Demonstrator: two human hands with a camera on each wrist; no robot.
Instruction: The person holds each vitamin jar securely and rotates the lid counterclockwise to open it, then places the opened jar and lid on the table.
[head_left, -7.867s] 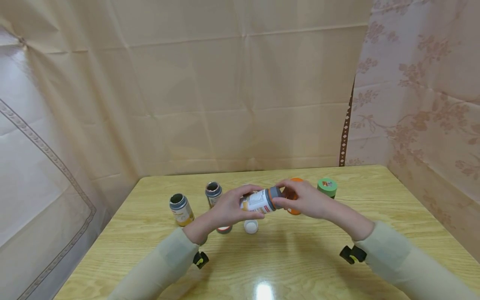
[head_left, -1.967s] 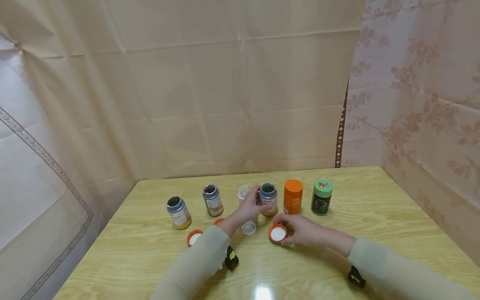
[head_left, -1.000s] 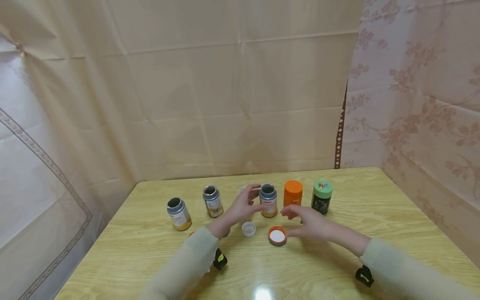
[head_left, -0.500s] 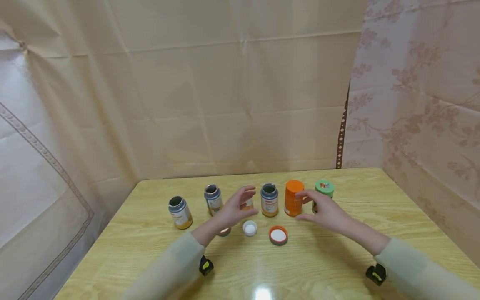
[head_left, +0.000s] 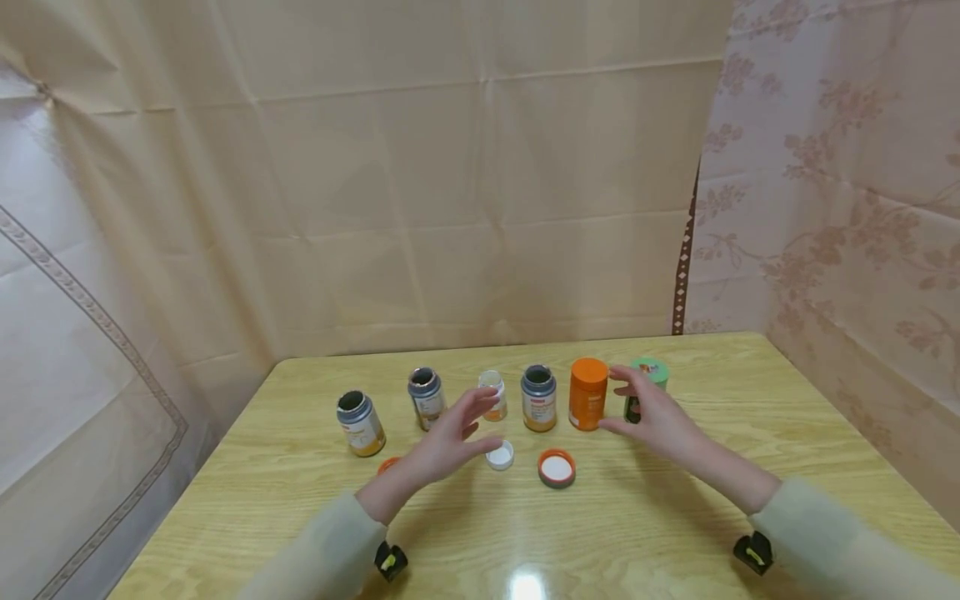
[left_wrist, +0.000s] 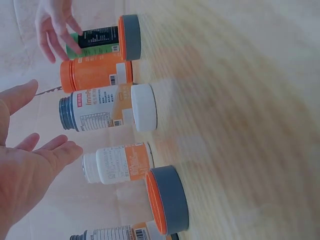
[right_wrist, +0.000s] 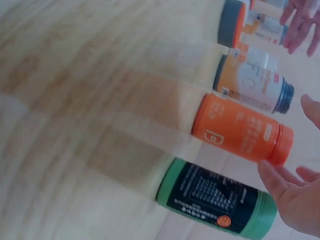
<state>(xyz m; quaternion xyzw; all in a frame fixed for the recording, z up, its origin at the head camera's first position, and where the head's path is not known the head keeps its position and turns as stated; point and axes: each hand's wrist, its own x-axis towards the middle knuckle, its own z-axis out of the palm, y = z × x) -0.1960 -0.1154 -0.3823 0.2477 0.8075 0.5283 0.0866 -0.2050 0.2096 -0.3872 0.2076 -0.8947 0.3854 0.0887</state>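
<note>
Jar (head_left: 588, 396), orange and lidded, stands upright on the table (head_left: 637, 542). From it, at four o'clock, the right hand (head_left: 663, 423) has thumb and fingers apart just beside it; whether they touch is unclear. A grey-necked bottle (head_left: 539, 408) stands at nine, a green-lidded jar (head_left: 652, 369) at three. Farther off, at eight, the left hand (head_left: 444, 443) hovers near a white cap (head_left: 500, 457), thumb and fingers parted.

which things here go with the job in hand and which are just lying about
Likely part of the job: orange jar, capped, right grip beside it; green-lidded jar; leftmost open bottle; second open bottle; small white bottle; open bottle beside the orange jar; white cap; orange-rimmed lid; at least one more orange-rimmed lid.

Probably just surroundings: table; beige curtain.
</note>
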